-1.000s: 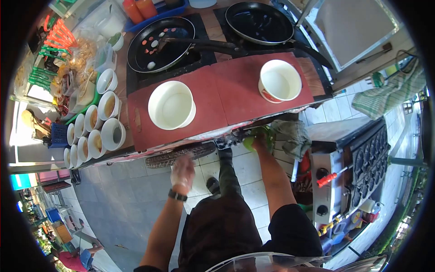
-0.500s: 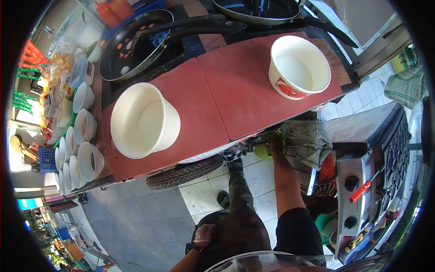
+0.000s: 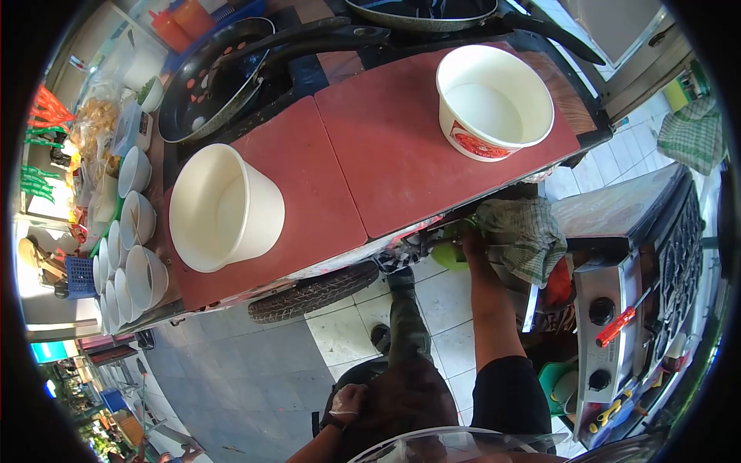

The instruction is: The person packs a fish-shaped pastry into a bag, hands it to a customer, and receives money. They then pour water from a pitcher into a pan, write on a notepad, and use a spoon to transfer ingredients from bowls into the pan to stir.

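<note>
My left hand [image 3: 347, 400] rests curled on my lap, with nothing visible in its fingers. Under the counter's edge, my right hand [image 3: 474, 245] reaches down beside a green object [image 3: 449, 256] and a checked cloth [image 3: 523, 239]; its fingers are dark and mostly hidden. Two white paper tubs stand open on the red countertop [image 3: 340, 170]: an empty-looking one [image 3: 225, 208] at the left, and another with a red print [image 3: 495, 104] at the right.
A pan [image 3: 212, 81] with small orange pieces sits behind the left tub, another pan [image 3: 424, 14] farther right. Several white bowls [image 3: 145, 278] line the left side. A steel stove [image 3: 610, 339] with a red-handled screwdriver [image 3: 616, 327] stands at the right; a tyre [image 3: 312, 295] is below the counter.
The countertop, both tubs and the pans have shifted left in the view. My two hands stay in nearly the same places.
</note>
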Tool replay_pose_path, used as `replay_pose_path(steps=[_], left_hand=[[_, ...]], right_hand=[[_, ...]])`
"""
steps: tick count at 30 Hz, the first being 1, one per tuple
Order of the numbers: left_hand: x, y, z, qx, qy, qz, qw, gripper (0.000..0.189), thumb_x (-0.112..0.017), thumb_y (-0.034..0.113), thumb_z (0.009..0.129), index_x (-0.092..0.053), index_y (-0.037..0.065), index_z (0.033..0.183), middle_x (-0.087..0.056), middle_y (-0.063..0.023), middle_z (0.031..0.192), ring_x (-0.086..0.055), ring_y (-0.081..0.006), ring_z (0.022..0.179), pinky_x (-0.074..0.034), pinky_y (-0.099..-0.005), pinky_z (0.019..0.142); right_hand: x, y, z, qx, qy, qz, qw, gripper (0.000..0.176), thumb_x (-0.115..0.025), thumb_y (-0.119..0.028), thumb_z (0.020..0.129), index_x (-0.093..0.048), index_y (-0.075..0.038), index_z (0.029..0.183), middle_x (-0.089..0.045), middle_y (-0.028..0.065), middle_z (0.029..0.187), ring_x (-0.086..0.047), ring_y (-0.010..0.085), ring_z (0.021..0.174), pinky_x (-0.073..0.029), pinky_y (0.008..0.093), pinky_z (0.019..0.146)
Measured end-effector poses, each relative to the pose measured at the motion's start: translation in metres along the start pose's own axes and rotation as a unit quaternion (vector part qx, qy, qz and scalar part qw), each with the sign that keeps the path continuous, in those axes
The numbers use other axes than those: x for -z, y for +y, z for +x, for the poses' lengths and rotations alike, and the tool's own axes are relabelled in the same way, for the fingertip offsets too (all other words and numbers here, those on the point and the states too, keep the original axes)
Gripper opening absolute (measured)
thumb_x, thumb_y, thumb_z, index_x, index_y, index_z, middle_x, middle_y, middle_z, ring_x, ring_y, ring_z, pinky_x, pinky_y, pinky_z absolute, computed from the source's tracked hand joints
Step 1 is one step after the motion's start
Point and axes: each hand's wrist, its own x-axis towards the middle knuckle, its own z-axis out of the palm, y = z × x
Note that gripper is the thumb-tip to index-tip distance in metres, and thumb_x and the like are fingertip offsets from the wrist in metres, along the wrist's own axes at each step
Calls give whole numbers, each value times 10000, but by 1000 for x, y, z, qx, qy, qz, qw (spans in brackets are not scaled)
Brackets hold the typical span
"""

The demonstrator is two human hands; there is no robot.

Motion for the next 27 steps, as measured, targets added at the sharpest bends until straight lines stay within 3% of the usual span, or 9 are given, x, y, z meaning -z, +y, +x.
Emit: replay_pose_path(steps=[3, 5, 8, 15, 17, 21, 24, 26, 27], left_hand=[[1, 7, -2, 7, 2, 11, 1000, 387, -644, 430, 1002, -761, 63, 1044, -765, -122, 911, -734, -256, 884, -557, -401, 820], [3, 10, -3, 14, -8, 19, 1000, 395, -640, 436, 1003, -759, 60, 1038, -766, -123, 910, -735, -258, 889, -555, -400, 816], [0, 1, -2, 31, -17, -4, 999, 403, -631, 441, 1006, -755, 59, 1031, -766, -121, 908, -735, -258, 893, -553, -400, 816], [1, 1, 0, 41, -25, -9, 999, 425, -609, 460, 1008, -751, 59, 1018, -764, -118, 897, -731, -259, 892, -547, -407, 821], [2, 1, 1, 19, -27, 16, 999, 445, -611, 478, 1001, -746, 53, 1001, -759, -118, 891, -729, -262, 873, -544, -416, 805], [7, 11, -1, 25, -26, 25, 999, 462, -606, 491, 996, -740, 49, 983, -751, -127, 889, -724, -275, 856, -538, -427, 799], [13, 13, 1, 34, -40, 19, 998, 403, -634, 450, 997, -741, 62, 985, -740, -86, 862, -707, -231, 793, -545, -391, 742], [13, 8, 4, 118, -70, -138, 981, 329, -662, 397, 1002, -739, 77, 1006, -712, -29, 824, -670, -161, 737, -536, -328, 669], [17, 7, 3, 108, -70, -144, 981, 329, -662, 397, 1002, -739, 77, 1006, -712, -29, 824, -670, -161, 737, -536, -328, 669]], right_hand=[[-1, 4, 7, 14, -30, -10, 999, 553, -834, -219, 783, -634, -123, 1290, -654, 203, 1259, -617, 420, 1201, -521, 506, 1011], [-16, 11, 15, -20, -45, -20, 999, 397, -704, -262, 912, -648, -116, 1277, -658, 211, 1254, -624, 420, 1193, -519, 514, 1012], [-10, 7, 15, -36, -51, 3, 998, 337, -571, -291, 1000, -654, -106, 1270, -662, 221, 1246, -632, 412, 1190, -517, 521, 1016], [-6, 5, 12, -28, -49, -21, 998, 327, -509, -289, 1034, -659, -119, 1269, -663, 225, 1247, -647, 401, 1177, -527, 532, 997], [-11, 8, 10, -13, -6, -36, 999, 324, -510, -287, 1033, -656, -131, 1277, -670, 222, 1237, -657, 396, 1164, -537, 532, 979], [-13, 10, 14, -26, -43, -42, 998, 379, -460, -308, 1048, -619, -164, 1361, -655, 202, 1290, -666, 411, 1161, -527, 550, 985], [-12, 10, 11, -13, -47, -6, 999, 365, -500, -281, 1034, -614, -175, 1364, -650, 209, 1296, -656, 435, 1174, -523, 565, 990], [-25, 12, 5, 42, -55, 21, 997, 387, -560, -267, 1007, -604, -133, 1367, -646, 220, 1294, -632, 463, 1202, -513, 582, 1002], [-63, 17, 1, 46, -45, 16, 998, 387, -560, -267, 1007, -604, -133, 1367, -646, 220, 1294, -632, 463, 1202, -513, 582, 1002]])
